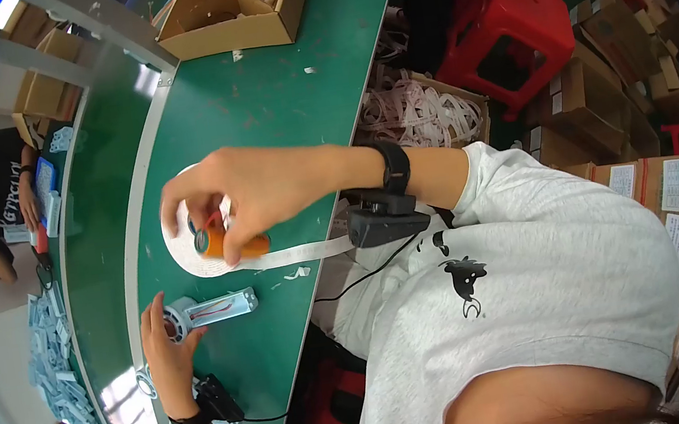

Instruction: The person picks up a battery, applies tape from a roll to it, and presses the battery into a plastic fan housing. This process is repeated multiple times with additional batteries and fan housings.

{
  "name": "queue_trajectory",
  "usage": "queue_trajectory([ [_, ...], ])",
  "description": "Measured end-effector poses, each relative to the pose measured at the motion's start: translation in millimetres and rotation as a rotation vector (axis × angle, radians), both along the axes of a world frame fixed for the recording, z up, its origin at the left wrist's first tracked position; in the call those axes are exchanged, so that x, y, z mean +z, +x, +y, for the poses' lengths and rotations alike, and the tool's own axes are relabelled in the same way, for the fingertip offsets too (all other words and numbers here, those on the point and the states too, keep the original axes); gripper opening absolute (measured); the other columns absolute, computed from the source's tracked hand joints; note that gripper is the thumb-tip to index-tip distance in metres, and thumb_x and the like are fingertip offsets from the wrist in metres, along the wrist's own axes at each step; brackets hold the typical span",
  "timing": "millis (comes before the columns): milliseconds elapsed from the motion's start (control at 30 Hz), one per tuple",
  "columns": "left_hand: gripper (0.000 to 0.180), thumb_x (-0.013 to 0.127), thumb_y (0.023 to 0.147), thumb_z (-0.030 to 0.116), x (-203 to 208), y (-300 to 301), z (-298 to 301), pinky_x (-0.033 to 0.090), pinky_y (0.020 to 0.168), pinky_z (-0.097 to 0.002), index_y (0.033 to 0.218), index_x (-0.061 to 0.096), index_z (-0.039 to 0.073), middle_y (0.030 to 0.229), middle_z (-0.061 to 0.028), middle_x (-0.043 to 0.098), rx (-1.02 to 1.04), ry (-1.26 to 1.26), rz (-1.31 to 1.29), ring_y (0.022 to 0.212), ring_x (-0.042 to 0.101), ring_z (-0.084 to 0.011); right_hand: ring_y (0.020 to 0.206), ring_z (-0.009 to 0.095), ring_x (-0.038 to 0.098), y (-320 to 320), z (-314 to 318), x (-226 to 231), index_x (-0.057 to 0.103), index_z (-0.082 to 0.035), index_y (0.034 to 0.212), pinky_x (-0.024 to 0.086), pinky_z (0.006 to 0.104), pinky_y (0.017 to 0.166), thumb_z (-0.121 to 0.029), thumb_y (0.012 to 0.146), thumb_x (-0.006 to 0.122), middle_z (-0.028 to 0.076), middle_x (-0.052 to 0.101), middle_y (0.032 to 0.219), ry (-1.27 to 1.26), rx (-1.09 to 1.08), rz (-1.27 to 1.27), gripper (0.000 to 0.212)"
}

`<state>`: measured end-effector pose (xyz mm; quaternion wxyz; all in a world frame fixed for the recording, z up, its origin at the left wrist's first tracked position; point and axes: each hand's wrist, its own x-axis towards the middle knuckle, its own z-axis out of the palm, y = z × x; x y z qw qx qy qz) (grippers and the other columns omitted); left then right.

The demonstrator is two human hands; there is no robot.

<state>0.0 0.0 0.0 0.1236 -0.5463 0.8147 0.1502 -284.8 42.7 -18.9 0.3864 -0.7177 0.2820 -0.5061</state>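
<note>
My right hand (237, 193) is closed around an orange cylindrical battery (249, 245) with a bit of red wire by it, held above a white roll of tape (180, 250). From that roll a white strip (302, 254) runs right to the table edge. Lower in the view, my left hand (169, 344) grips the round end of a light blue handheld-fan casing (227, 307). Its handle lies open, pointing right, with thin red wires inside. Both wrists wear black straps with small black devices and cables.
A divided cardboard box (233, 38) stands at the far end of the green table (279, 90). Past the pale rail lie many light blue parts (52, 361), near a co-worker (0, 177). A red stool (504, 24), scrap strips (421, 109) and cartons (589, 103) fill the right side.
</note>
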Motion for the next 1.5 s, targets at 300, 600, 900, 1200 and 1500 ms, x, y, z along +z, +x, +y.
queue_trajectory([
  [300, 0.033, 0.06, 0.07, -0.002, -30, 1, 23, 0.037, 0.092, -0.0424, 0.101, 0.055, 0.006, 0.12, -0.011, 0.047, -0.549, -0.621, 0.155, 0.112, 0.043, -0.0359, 0.068, 0.022, 0.058, 68, -11, -10, 0.054, 0.001, 0.08, 0.045, 0.0318, 0.059, -0.001, 0.062, 0.064, 0.012, 0.058, 0.075, 0.022, 0.105, 0.053, 0.021],
  [600, 0.021, 0.054, 0.074, -0.004, -33, -3, 23, 0.032, 0.092, -0.0396, 0.094, 0.052, 0.001, 0.112, -0.0105, 0.049, -0.441, -0.481, 0.443, 0.109, 0.042, -0.0296, 0.063, 0.029, 0.057, 84, 7, -28, 0.051, 0.001, 0.079, 0.045, 0.0371, 0.054, -0.002, 0.067, 0.06, 0.013, 0.051, 0.071, -0.244, -0.048, 0.365, 0.015],
  [900, 0.01, 0.045, 0.084, -0.002, -47, -7, 15, 0.038, 0.063, -0.02, 0.093, 0.048, -0.003, 0.092, -0.0058, 0.054, 0.085, -0.269, 1.042, 0.069, 0.042, -0.0082, 0.064, 0.031, 0.059, 96, -7, -19, 0.055, 0.004, 0.073, 0.05, 0.0401, 0.057, -0.005, 0.072, 0.052, 0.018, 0.058, 0.072, -0.463, -0.111, 0.728, 0.009],
  [1200, 0.017, 0.046, 0.083, 0.0, -56, 5, 6, 0.039, 0.067, -0.0204, 0.1, 0.047, -0.003, 0.097, -0.0063, 0.053, -0.032, -0.31, 0.994, 0.074, 0.047, -0.0133, 0.064, 0.031, 0.058, 121, -39, -24, 0.056, 0.005, 0.07, 0.048, 0.0387, 0.057, -0.007, 0.069, 0.053, 0.017, 0.06, 0.075, -0.373, 0.228, 0.865, 0.012],
  [1500, 0.059, 0.07, 0.065, -0.001, -36, 19, 29, 0.043, 0.08, -0.0268, 0.118, 0.043, 0.0, 0.111, -0.0086, 0.05, 0.121, -0.138, 0.998, 0.096, 0.052, -0.0177, 0.064, 0.028, 0.06, 93, -24, -45, 0.059, 0.003, 0.092, 0.046, 0.0387, 0.056, -0.006, 0.07, 0.058, 0.015, 0.06, 0.069, -0.064, 0.173, 0.447, 0.024],
])
